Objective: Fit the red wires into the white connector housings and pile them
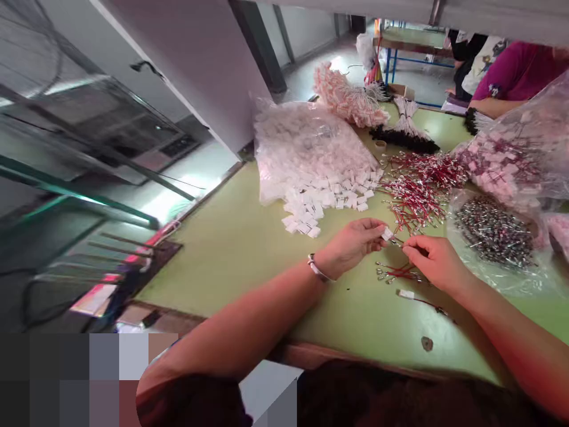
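Note:
My left hand (355, 246) pinches a small white connector housing (387, 233) between thumb and fingers. Close to its right, my right hand (433, 261) is closed on a short wire with a metal terminal (397, 241), whose end meets the housing; how deep it sits I cannot tell. Below the hands lie a few loose red wires (400, 273) with metal ends. Nearer to me rests a white housing with a wire attached (406, 294). Loose white housings (306, 216) spread out ahead of my left hand, and a pile of red wires (418, 190) lies beyond both hands.
A clear bag of white housings (306, 136) stands at the back left. On the right are a plastic bag of metal terminals (495, 231) and a bag of wired housings (511, 160). Wire bundles (351, 98) lie at the back. Another person (520, 77) sits across the table.

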Demonstrator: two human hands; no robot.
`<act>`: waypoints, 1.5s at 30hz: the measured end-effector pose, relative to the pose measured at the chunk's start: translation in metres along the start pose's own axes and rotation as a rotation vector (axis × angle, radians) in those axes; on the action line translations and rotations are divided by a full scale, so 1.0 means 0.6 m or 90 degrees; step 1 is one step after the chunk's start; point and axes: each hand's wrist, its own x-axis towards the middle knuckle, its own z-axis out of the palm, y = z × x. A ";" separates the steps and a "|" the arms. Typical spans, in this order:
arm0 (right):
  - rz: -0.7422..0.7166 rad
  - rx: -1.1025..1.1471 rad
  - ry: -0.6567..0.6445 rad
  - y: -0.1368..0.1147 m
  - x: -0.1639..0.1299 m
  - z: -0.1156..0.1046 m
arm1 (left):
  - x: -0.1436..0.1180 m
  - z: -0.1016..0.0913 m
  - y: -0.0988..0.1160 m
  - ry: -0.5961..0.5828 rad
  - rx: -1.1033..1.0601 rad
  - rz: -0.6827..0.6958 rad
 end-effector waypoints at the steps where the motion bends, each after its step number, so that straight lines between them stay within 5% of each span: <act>1: 0.006 0.005 -0.003 -0.001 0.000 0.001 | 0.000 -0.001 -0.001 -0.009 -0.003 -0.009; 10: 0.061 0.057 -0.017 -0.004 0.000 0.008 | 0.000 -0.008 -0.005 -0.063 -0.004 -0.008; 15: 0.125 0.083 -0.033 -0.018 0.002 0.000 | -0.003 0.003 -0.013 -0.041 0.214 0.058; 28: 0.036 -0.039 0.004 -0.003 0.000 0.007 | -0.010 0.010 -0.010 -0.078 0.408 0.155; 34: -0.022 0.002 0.004 -0.014 -0.011 0.008 | -0.015 0.005 -0.004 -0.175 0.298 0.109; 40: 0.021 -0.013 0.019 0.001 -0.005 0.011 | -0.016 0.019 -0.016 -0.063 0.371 0.163; 45: 0.026 0.069 0.003 -0.001 -0.001 0.013 | -0.012 0.021 -0.018 -0.094 0.323 0.107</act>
